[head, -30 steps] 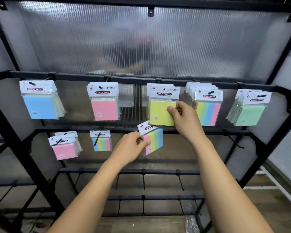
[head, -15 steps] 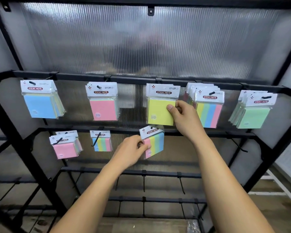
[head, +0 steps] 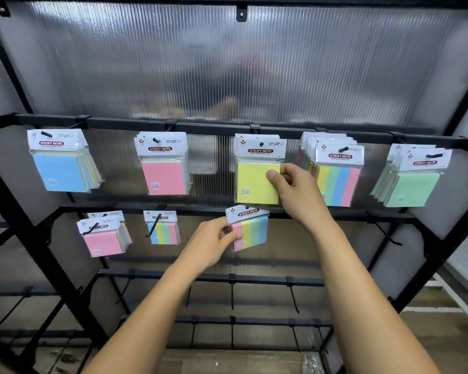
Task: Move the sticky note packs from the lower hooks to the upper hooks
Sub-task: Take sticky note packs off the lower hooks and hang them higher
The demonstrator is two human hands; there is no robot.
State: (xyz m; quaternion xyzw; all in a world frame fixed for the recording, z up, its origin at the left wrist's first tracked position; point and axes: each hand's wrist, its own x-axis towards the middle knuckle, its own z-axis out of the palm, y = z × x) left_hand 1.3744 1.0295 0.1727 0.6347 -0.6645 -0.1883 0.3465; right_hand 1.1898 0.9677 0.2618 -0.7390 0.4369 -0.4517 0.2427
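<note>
The striped sticky note pack (head: 250, 229) sits just below the lower rail (head: 322, 215), near that rail's middle. Its long axis runs from header to bottom edge, header end up, with the top leaning slightly left. The stripes read pink, yellow, green and blue from left to right. The header is printed "STICKY NOTE" on a red band; the smaller print cannot be read. Whether a hook passes through the header hole cannot be told.

The left hand (head: 211, 244) pinches the pack's left edge, thumb on the pink stripe and fingers curled behind. The right hand (head: 297, 193) pinches the right edge of the yellow pack (head: 256, 182), thumb on the front and the other fingers hidden behind it. The yellow pack hangs upright from a hook at the middle of the upper rail (head: 200, 126), directly above the striped pack.

Along the upper rail, from its left end, hang:
- a blue stack (head: 61, 171)
- a pink stack (head: 164, 176)
- the yellow pack
- a striped stack (head: 338, 182)
- a green stack (head: 411, 187), header blurred

Toward the left end of the lower rail hang pink packs (head: 102, 240) and a second striped pack (head: 164, 230); hooks partly cover their headers. A ribbed translucent panel (head: 227, 63) backs the rack.
</note>
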